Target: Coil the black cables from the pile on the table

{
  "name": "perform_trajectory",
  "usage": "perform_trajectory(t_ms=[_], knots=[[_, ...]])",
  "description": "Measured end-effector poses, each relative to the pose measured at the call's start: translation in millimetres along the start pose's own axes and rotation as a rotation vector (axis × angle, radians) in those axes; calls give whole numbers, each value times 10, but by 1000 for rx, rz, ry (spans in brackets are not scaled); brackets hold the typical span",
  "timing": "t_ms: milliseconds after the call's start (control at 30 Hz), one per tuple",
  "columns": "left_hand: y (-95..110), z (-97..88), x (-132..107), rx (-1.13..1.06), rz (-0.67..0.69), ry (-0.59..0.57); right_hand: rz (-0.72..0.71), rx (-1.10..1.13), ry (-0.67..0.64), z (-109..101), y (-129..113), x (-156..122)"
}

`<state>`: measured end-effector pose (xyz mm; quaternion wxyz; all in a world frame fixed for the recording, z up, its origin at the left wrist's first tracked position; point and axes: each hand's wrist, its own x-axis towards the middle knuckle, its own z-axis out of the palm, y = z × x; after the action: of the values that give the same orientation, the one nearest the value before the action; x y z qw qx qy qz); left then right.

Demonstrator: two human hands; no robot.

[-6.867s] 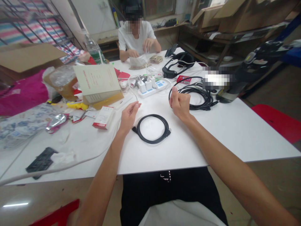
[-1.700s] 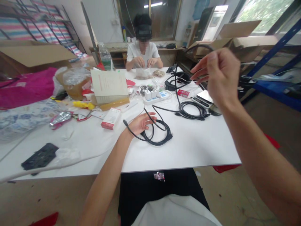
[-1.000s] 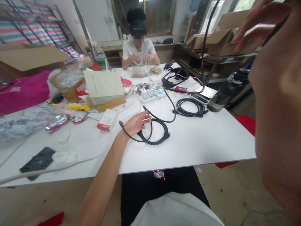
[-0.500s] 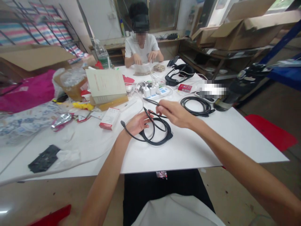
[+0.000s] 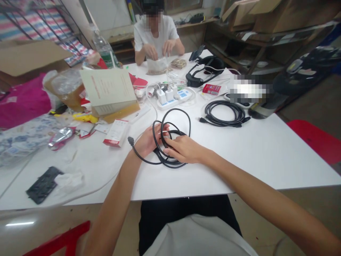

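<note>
A black cable (image 5: 174,109) lies in loose loops between my two hands, above the white table. My left hand (image 5: 149,141) is curled around the gathered loops on their left side, palm turned inward. A short end with a black plug (image 5: 130,140) sticks out to the left past that wrist. My right hand (image 5: 186,147) pinches the cable at the loops' near right side, thumb and fingers close to my left fingers. Further right, a second coiled black cable (image 5: 226,123) rests flat on the table.
Beyond my hands sits a white power strip (image 5: 167,103) with plugged-in chargers. A red-and-white box (image 5: 116,132), a booklet (image 5: 108,87) and a black plate (image 5: 44,185) lie to the left. A black headset (image 5: 195,80) stands at the back. Opposite, a person in white handles a clear bag (image 5: 157,64).
My right hand has come down and toward me, laying another large loop of cable over to my left hand. The view has tilted down slightly.
</note>
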<state>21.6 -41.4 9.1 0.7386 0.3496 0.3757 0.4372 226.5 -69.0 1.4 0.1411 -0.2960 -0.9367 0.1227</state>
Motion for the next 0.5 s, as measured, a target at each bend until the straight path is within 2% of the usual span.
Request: perform_trajectory(t_ms=[233,500], knots=[[-20,54,-10,55,11,-20,-64,-9,-23,-30,-64,-11],[-53,35,-10,90,29,5,-67,-18,49,89,-96,-24]])
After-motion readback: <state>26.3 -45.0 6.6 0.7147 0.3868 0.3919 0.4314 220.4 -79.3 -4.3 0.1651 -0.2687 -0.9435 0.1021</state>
